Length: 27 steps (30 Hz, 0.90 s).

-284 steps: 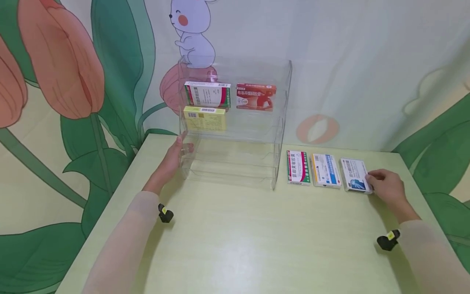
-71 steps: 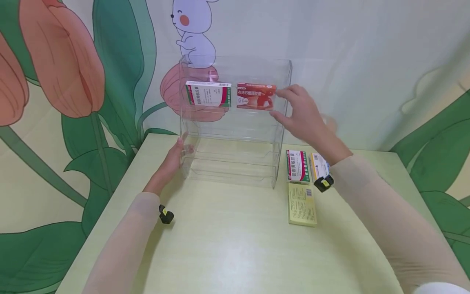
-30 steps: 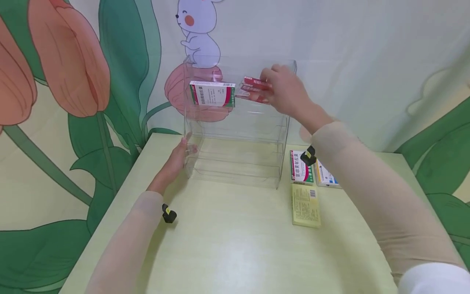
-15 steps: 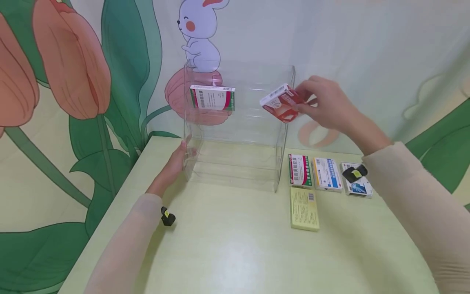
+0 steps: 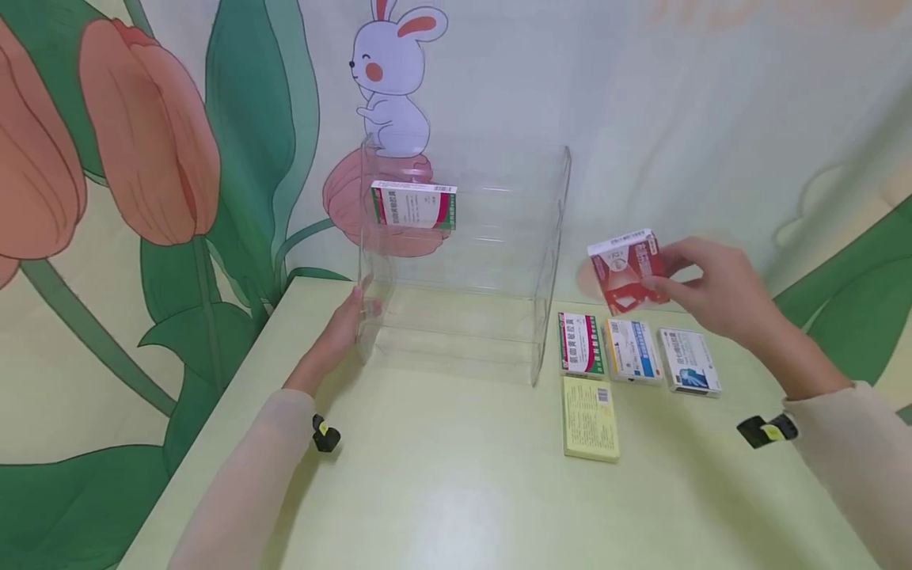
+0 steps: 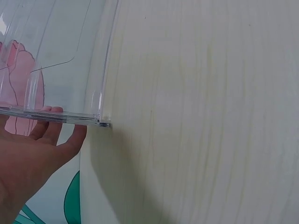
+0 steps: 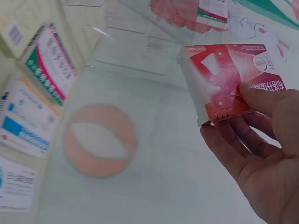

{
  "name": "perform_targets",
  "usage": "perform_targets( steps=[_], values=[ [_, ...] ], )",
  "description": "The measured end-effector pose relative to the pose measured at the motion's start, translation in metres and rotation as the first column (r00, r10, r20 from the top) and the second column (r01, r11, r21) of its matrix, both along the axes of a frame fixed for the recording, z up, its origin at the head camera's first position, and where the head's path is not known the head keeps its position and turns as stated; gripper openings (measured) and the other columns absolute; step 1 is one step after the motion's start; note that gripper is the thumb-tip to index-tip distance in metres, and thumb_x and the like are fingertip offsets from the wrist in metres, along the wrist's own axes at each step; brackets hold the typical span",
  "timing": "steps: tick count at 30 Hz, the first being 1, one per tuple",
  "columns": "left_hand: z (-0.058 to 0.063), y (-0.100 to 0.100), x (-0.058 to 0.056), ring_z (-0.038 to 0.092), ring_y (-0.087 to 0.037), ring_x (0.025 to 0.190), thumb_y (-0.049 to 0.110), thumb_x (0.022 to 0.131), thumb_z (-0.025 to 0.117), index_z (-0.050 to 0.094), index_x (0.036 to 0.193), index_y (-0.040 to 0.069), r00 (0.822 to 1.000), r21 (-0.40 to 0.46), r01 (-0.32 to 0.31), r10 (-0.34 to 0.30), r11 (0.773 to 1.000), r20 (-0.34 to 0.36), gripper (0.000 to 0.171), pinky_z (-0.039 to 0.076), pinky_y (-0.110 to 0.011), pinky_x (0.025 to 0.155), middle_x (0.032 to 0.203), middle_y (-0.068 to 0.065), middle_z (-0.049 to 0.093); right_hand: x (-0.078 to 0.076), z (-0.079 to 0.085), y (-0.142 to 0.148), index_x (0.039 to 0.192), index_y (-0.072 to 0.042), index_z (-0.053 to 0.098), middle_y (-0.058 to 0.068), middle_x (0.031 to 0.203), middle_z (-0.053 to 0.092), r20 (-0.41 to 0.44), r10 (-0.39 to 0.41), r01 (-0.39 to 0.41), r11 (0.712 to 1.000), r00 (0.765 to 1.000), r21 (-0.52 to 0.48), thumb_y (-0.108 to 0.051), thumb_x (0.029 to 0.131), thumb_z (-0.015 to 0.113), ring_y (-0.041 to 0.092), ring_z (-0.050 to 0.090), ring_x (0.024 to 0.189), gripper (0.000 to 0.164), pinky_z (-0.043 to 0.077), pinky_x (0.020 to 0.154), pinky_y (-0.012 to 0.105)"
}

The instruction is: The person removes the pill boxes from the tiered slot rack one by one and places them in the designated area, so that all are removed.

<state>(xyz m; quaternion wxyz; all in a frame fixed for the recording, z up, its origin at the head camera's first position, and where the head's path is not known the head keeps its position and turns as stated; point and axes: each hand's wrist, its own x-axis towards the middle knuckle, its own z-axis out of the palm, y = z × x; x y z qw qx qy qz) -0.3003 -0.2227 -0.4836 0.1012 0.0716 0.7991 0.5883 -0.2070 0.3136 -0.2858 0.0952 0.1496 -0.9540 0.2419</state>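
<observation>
In the head view my right hand (image 5: 723, 289) pinches a red medicine box (image 5: 627, 271) by its right end, holding it in the air right of the rack. The right wrist view shows the thumb on the printed face of that red box (image 7: 229, 79) and the fingers beneath. My left hand (image 5: 338, 336) grips the left side wall of a clear acrylic display rack (image 5: 463, 348); in the left wrist view the left hand (image 6: 37, 158) has fingertips showing past the wall's edge. A white, green and magenta medicine box (image 5: 413, 207) leans on an upper tier, at the left.
Right of the rack on the table (image 5: 442, 475) lie a green-magenta box (image 5: 580, 344), a blue-white box (image 5: 632, 350) and a white box with a blue picture (image 5: 689, 360). A yellow box (image 5: 590, 419) lies in front of the first. A printed curtain (image 5: 677, 119) hangs behind.
The red box has left the rack's upper tier and moved right and down in my right hand. Earlier, the yellow box went from the rack to the table. The left hand stays at the rack.
</observation>
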Motion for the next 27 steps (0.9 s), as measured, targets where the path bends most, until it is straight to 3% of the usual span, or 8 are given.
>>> perform_targets(
  steps=[2, 4, 9, 14, 17, 22, 27],
  values=[
    [-0.001, 0.000, 0.004, 0.020, -0.050, 0.157, 0.059, 0.113, 0.007, 0.003, 0.172, 0.035, 1.000, -0.007, 0.002, -0.002, 1.000, 0.019, 0.064, 0.012, -0.080, 0.117, 0.164, -0.028, 0.036, 0.008, -0.017, 0.013, 0.131, 0.000, 0.068, 0.019, 0.121, 0.071, 0.033, -0.038, 0.038, 0.999, 0.999, -0.012, -0.027, 0.099, 0.078, 0.035, 0.063, 0.110, 0.043, 0.043, 0.074, 0.007],
    [0.003, 0.002, 0.010, 0.019, -0.052, 0.157, 0.052, 0.115, 0.006, 0.002, 0.172, 0.030, 1.000, -0.002, 0.009, -0.009, 1.000, 0.028, 0.062, 0.009, -0.080, 0.117, 0.163, -0.030, 0.036, 0.015, -0.033, 0.025, 0.132, 0.000, 0.067, 0.020, 0.121, 0.071, 0.060, -0.067, 0.069, 0.997, 0.996, -0.028, -0.031, 0.099, 0.078, 0.035, 0.064, 0.110, 0.046, 0.045, 0.074, 0.010],
    [0.027, 0.009, 0.025, 0.020, -0.055, 0.156, 0.043, 0.117, 0.008, 0.004, 0.173, 0.023, 0.999, 0.046, 0.039, -0.040, 0.998, 0.011, 0.059, 0.013, -0.080, 0.117, 0.159, -0.037, 0.035, 0.029, -0.070, 0.052, 0.136, 0.001, 0.062, 0.022, 0.123, 0.069, 0.130, -0.117, 0.127, 0.989, 0.985, -0.070, -0.037, 0.101, 0.074, 0.038, 0.063, 0.110, 0.053, 0.051, 0.071, 0.017],
    [0.036, 0.010, 0.027, 0.020, -0.052, 0.156, 0.045, 0.117, 0.009, 0.004, 0.173, 0.024, 0.999, 0.047, 0.034, -0.035, 0.998, 0.015, 0.060, 0.016, -0.080, 0.116, 0.161, -0.034, 0.035, 0.038, -0.104, 0.072, 0.138, 0.005, 0.057, 0.025, 0.125, 0.065, 0.203, -0.125, 0.151, 0.982, 0.971, -0.117, -0.036, 0.102, 0.073, 0.040, 0.062, 0.111, 0.057, 0.056, 0.069, 0.020],
    [0.031, 0.007, 0.021, 0.020, -0.050, 0.157, 0.046, 0.116, 0.009, 0.003, 0.173, 0.026, 0.999, 0.036, 0.026, -0.027, 0.999, 0.020, 0.060, 0.016, -0.080, 0.116, 0.162, -0.032, 0.034, 0.044, -0.124, 0.079, 0.138, 0.008, 0.055, 0.026, 0.124, 0.064, 0.282, -0.128, 0.176, 0.972, 0.951, -0.153, -0.037, 0.103, 0.072, 0.040, 0.062, 0.110, 0.060, 0.059, 0.070, 0.024],
    [0.012, 0.002, 0.008, 0.018, -0.049, 0.158, 0.054, 0.114, 0.007, 0.002, 0.172, 0.034, 1.000, 0.021, 0.012, -0.012, 1.000, 0.012, 0.061, 0.013, -0.080, 0.117, 0.162, -0.029, 0.035, 0.055, -0.155, 0.085, 0.139, 0.010, 0.051, 0.027, 0.125, 0.061, 0.417, -0.126, 0.216, 0.961, 0.900, -0.175, -0.035, 0.102, 0.073, 0.038, 0.062, 0.108, 0.062, 0.062, 0.074, 0.029],
    [0.002, 0.002, 0.005, 0.021, -0.046, 0.158, 0.066, 0.110, 0.009, 0.004, 0.171, 0.041, 1.000, 0.008, 0.008, -0.008, 1.000, -0.001, 0.066, 0.012, -0.077, 0.119, 0.163, -0.025, 0.037, 0.065, -0.173, 0.087, 0.138, 0.013, 0.050, 0.028, 0.123, 0.063, 0.485, -0.119, 0.224, 0.961, 0.866, -0.165, -0.032, 0.102, 0.075, 0.035, 0.065, 0.106, 0.063, 0.063, 0.074, 0.033]
  ],
)
